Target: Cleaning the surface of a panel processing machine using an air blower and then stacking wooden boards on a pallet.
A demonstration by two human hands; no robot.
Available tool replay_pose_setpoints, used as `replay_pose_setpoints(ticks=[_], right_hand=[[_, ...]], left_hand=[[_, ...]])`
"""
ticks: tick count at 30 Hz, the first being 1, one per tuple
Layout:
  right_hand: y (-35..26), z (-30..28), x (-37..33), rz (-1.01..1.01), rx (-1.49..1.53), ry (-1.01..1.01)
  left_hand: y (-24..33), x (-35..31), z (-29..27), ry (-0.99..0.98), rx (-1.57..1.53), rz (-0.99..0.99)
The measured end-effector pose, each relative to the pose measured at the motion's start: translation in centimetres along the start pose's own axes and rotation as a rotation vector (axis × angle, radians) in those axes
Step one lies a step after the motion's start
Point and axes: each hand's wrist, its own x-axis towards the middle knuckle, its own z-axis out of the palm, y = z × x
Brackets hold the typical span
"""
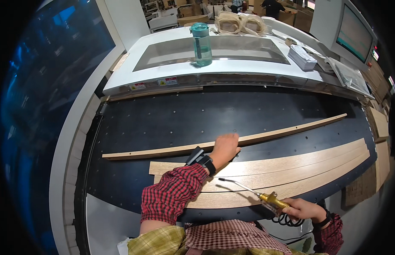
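My left hand (225, 149) reaches across the black table (142, 121) and is closed around the middle of a long, narrow wooden strip (274, 135). Small dark holes show along that strip. Nearer to me lie several wider light wooden boards (257, 174), side by side. A gold-coloured air blow gun (272, 199) with a thin bent nozzle is gripped in my right hand (304, 210) at the lower right. Its nozzle tip hangs over the boards, and a black coiled hose (287, 220) runs below it. Beside my left wrist is a dark grey object (194, 155) whose kind I cannot make out.
Beyond the table stands a white machine cover (121, 74) carrying a teal water bottle (202, 46), rolls of tape (240, 24) and a stack of white paper (302, 58). A screen (355, 32) is at upper right. Boards (365, 182) are stacked at right. Another person (272, 8) stands far back.
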Motion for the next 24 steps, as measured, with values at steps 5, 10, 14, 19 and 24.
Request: replay_pose_setpoints(ticks=[5,10,14,19,24], right_hand=[[-0.6,0.8,0.7,-0.094,0.001,0.176],[-1.1,1.6,-0.5,-0.152,-0.157,0.474],[-5.3,3.9,0.5,-0.247,-0.518,0.366],[-5.1,3.4,0.1,-0.088,-0.652,0.542],[-1.6,0.3,-2.7,-0.034,-0.645,0.669]], left_hand=[[0.4,0.5,0.9,0.048,0.001,-0.014],[0.5,0.7,1.6,0.153,-0.058,0.075],[-0.3,0.0,2.1,0.210,0.058,0.086],[1.0,1.0,2.4,0.204,-0.030,0.075],[0.4,1.9,2.0,0.129,-0.194,0.239]])
